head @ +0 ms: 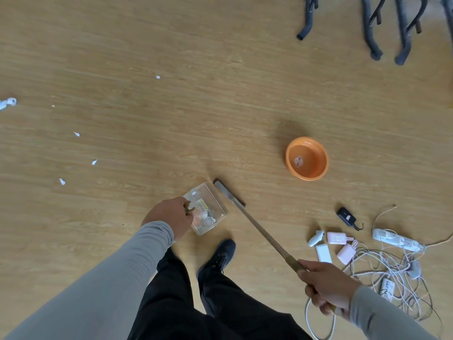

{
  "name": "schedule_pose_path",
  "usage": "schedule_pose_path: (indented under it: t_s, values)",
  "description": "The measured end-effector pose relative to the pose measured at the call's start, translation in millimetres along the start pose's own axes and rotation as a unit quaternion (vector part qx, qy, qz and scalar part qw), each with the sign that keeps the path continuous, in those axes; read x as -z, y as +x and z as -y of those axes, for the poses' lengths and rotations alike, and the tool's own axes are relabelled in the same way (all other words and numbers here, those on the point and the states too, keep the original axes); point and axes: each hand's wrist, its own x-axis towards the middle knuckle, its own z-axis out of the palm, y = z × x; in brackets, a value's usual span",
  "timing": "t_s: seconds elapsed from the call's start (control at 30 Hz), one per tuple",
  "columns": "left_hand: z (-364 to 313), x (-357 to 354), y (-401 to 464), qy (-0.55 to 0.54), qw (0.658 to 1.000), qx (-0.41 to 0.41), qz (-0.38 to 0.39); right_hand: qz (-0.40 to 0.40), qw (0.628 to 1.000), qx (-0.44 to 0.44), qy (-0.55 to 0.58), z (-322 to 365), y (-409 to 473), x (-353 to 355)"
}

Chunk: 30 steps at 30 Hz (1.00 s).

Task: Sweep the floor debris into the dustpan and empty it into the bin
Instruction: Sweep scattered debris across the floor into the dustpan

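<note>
My left hand (171, 215) grips the handle of a clear plastic dustpan (210, 204) that holds several scraps of debris. My right hand (326, 285) grips the long wooden handle of a broom (257, 229). The broom's flat dark head (229, 192) lies just right of the dustpan. An orange round bin (307, 158) stands on the floor up and to the right, with one small scrap inside. White paper scraps (62, 181) lie scattered on the wooden floor to the left, and a larger crumpled piece (8, 103) sits at the far left edge.
A tangle of white cables, a power strip (397, 240), chargers (337, 238) and a small black device (345, 215) lie on the floor at the right. Black chair legs (372, 28) stand at the top right. My dark shoe (220, 256) is below the dustpan.
</note>
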Motion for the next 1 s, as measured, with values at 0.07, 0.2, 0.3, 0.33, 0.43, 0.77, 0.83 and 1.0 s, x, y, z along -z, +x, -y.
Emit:
schedule_pose_path:
  t_s: [0.07,0.2,0.3,0.33,0.43,0.77,0.83,1.0]
  values:
    - [0,-1,-1,0.002,1.0,0.003,0.001,0.025,0.999,-0.017,0.027,-1,-5,8]
    - [-1,-1,-5,0.007,1.0,0.002,0.004,0.052,0.994,-0.028,0.091,-1,-36,43]
    - [0,1,-7,0.0,1.0,0.002,0.01,0.039,0.993,-0.02,0.112,-5,-52,54]
    - [0,3,-8,-0.001,1.0,0.002,0.015,0.031,0.992,-0.014,0.118,-5,-53,55]
    - [4,5,-15,0.001,1.0,0.005,0.025,-0.018,0.995,0.018,0.096,2,-46,51]
    - [3,-10,-19,-0.005,1.0,0.013,0.026,-0.087,0.977,0.064,-0.185,29,32,-8]
    - [3,-6,-14,-0.015,0.999,0.024,0.024,-0.03,0.982,0.032,-0.185,23,19,-19]
    - [12,5,-10,-0.031,0.995,0.046,0.08,0.055,0.997,-0.017,-0.048,20,-37,35]
